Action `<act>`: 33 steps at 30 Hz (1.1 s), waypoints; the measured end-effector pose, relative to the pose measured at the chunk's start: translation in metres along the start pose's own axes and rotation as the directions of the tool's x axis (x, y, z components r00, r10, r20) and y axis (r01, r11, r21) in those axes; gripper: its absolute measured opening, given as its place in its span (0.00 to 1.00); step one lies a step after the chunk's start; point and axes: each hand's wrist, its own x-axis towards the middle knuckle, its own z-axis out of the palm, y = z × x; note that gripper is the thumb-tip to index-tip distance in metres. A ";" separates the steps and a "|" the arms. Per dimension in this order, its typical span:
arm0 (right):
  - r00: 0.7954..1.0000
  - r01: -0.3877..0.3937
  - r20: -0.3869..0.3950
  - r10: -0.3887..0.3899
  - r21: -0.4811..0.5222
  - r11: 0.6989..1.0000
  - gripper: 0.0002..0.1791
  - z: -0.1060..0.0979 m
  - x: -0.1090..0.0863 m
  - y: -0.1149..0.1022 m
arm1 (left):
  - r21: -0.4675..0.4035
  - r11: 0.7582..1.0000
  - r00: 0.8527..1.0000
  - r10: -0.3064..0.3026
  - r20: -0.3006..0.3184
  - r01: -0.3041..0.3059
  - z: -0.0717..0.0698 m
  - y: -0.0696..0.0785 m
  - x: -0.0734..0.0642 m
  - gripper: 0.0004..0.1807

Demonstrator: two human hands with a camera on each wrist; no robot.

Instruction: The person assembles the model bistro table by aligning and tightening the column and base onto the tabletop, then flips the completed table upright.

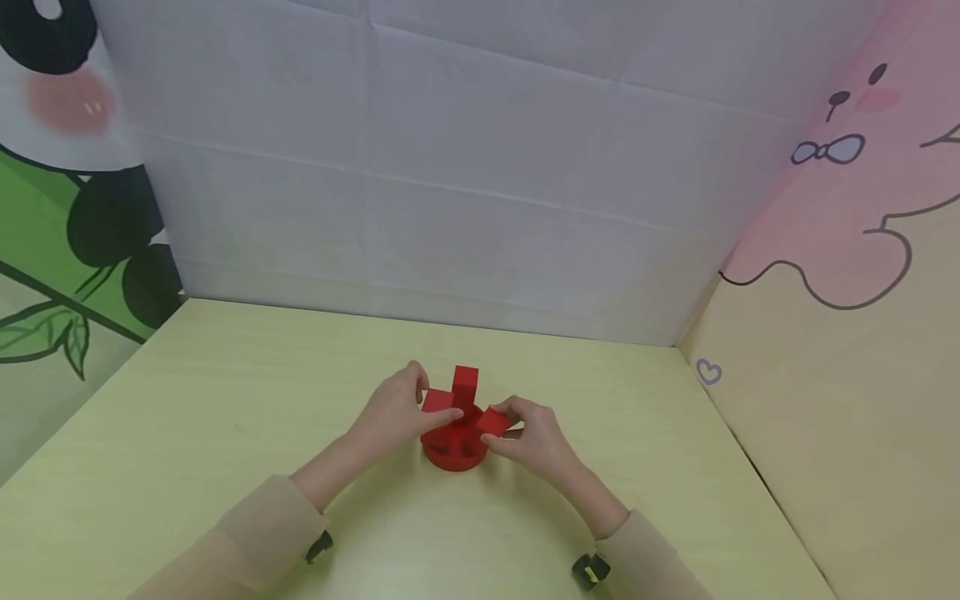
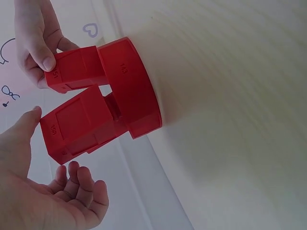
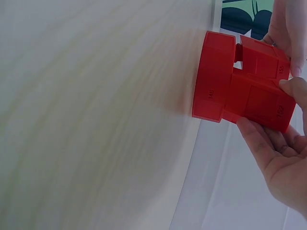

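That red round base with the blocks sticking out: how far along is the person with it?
Three red blocks stand in the red round base. The upright block at the back looks seated. The left hand touches the left block and the right hand pinches the right block, both leaning outward, not yet seated.

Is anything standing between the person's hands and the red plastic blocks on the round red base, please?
No. The left hand already touches one red plastic block and the right hand pinches another, both slotted in the round red base.
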 end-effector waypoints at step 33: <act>1.000 0.008 0.018 -0.009 0.025 1.000 0.18 -0.001 0.000 0.000 | -0.144 0.891 0.845 0.453 0.284 -0.430 -0.017 -0.017 -0.002 0.20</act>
